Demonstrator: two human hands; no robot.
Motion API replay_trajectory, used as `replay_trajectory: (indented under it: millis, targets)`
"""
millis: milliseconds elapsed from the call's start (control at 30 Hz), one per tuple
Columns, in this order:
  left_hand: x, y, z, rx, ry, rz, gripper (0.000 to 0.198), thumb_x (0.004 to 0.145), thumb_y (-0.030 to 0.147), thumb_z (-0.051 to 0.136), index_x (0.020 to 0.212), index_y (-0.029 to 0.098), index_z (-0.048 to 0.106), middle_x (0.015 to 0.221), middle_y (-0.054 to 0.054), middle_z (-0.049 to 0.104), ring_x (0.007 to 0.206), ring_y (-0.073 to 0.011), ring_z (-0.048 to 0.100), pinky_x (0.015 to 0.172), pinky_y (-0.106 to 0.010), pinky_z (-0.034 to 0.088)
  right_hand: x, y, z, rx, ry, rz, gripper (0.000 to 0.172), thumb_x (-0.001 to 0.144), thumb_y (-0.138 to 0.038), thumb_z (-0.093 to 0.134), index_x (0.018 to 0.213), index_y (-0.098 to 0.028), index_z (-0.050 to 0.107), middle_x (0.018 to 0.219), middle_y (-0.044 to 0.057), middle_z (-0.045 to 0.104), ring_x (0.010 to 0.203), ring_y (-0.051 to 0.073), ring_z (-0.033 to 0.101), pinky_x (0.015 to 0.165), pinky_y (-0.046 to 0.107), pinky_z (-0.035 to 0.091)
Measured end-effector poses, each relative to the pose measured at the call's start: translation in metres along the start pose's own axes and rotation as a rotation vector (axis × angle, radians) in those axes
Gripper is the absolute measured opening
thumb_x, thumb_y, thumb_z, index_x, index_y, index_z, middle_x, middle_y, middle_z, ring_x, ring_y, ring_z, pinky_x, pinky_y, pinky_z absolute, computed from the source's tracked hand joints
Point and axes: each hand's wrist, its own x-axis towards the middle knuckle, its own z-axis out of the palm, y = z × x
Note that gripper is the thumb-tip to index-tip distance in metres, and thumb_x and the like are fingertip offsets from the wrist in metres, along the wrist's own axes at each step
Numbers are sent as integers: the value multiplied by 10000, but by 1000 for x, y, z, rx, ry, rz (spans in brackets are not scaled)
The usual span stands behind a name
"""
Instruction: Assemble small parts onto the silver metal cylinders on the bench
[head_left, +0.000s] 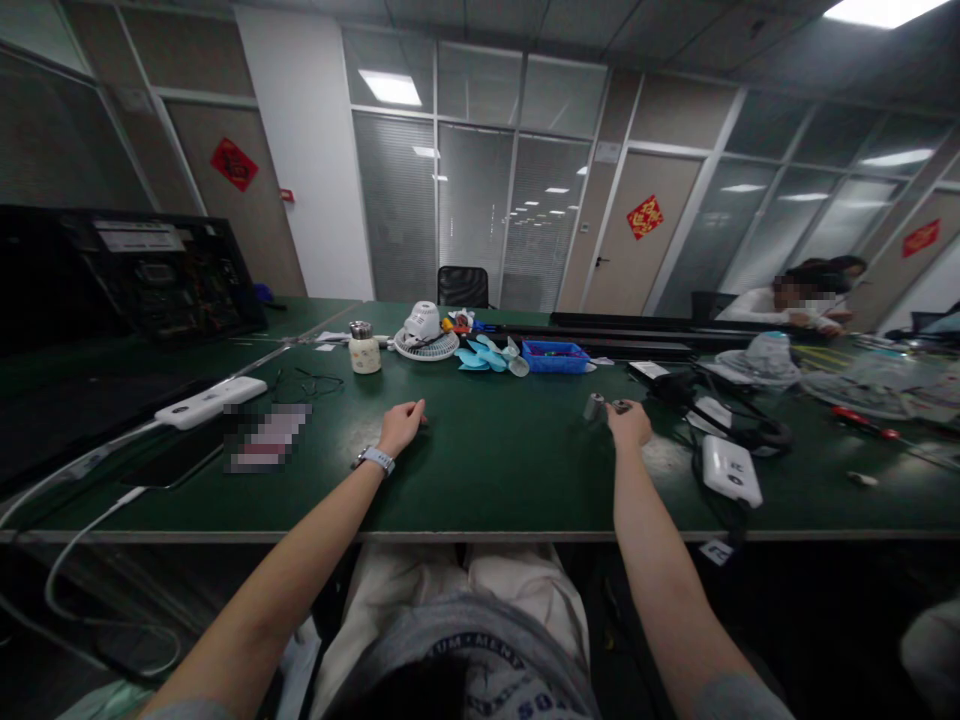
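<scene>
My left hand, with a watch on its wrist, rests on the green table with its fingers curled in and no object showing in them. My right hand is farther right, its fingers closed on a small metal part, mostly covered by the fingers. Just left of those fingertips stands a small silver metal cylinder; whether they touch is unclear. Beyond, between the hands, are light-blue fan blades, a white fan head with its grille and a blue basket.
A cream bottle stands behind my left hand. A white power bank and a phone with cables lie left. To the right are a white device, black straps and a red-handled screwdriver. Other people sit far right.
</scene>
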Motion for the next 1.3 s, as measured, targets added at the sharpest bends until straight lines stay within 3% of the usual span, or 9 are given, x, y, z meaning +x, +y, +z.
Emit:
replay_trajectory:
  millis: [133, 233, 367, 433, 500, 600, 667, 867, 1300]
  targets:
    - [0, 0, 1, 2, 4, 6, 490, 859, 514, 339, 609, 193, 613, 720, -47, 703, 676, -187, 613, 621, -268, 379, 0, 2, -5, -2, -50, 66, 438, 711, -379, 713, 1098, -184, 646, 1104, 176, 650, 1040, 330, 599, 856, 429, 443]
    - [-1, 2, 0, -2, 21, -7, 495, 862, 513, 331, 627, 191, 625, 709, -51, 698, 677, -192, 611, 612, -271, 374, -4, -4, -12, 38, 126, 69, 419, 744, -368, 679, 1102, -152, 643, 1065, 203, 660, 1036, 343, 595, 892, 467, 408]
    - [-2, 6, 4, -35, 58, -8, 520, 868, 539, 325, 654, 193, 648, 694, -49, 693, 678, -194, 610, 617, -277, 382, -35, -38, -8, 285, 312, -225, 431, 794, -354, 609, 1176, -155, 607, 1118, 186, 646, 1078, 310, 569, 944, 456, 377]
    - [-4, 11, 8, -82, 57, 20, 508, 870, 543, 342, 686, 192, 660, 725, -48, 699, 701, -190, 617, 641, -277, 402, -66, -65, 8, 460, 158, -412, 420, 783, -371, 613, 1152, -171, 623, 1112, 144, 659, 1036, 270, 592, 934, 408, 409]
    - [-8, 17, 13, -164, 50, 73, 469, 870, 538, 374, 766, 189, 670, 793, -47, 709, 744, -182, 626, 673, -272, 428, -102, -91, 30, 622, -143, -524, 397, 760, -386, 632, 1096, -176, 652, 1039, 102, 692, 928, 229, 634, 871, 356, 465]
    - [-14, 28, 21, -262, 53, 171, 420, 856, 524, 449, 1000, 187, 655, 926, -53, 711, 798, -169, 628, 714, -267, 462, -152, -119, 60, 760, -560, -602, 372, 702, -352, 691, 1034, -184, 678, 964, 63, 717, 847, 195, 663, 816, 315, 507]
    - [-17, 34, 24, -268, 53, 237, 431, 848, 507, 486, 1107, 195, 631, 1015, -60, 698, 806, -163, 622, 729, -272, 475, -173, -127, 72, 789, -697, -609, 347, 676, -310, 715, 1000, -189, 686, 944, 48, 722, 839, 189, 670, 813, 311, 518]
    - [-15, 43, 30, -281, -8, 306, 395, 840, 490, 509, 1010, 194, 708, 1082, -76, 689, 931, -192, 622, 774, -280, 487, -185, -123, 84, 719, -800, -652, 305, 684, -264, 713, 984, -219, 681, 930, 24, 721, 848, 193, 667, 822, 340, 528]
    - [12, 51, 31, -252, -84, 292, 398, 728, 525, 632, 874, 172, 748, 890, -78, 732, 823, -205, 649, 748, -297, 485, -184, -119, 87, 665, -774, -654, 388, 634, -370, 763, 957, -208, 621, 829, 25, 703, 755, 179, 660, 726, 307, 532]
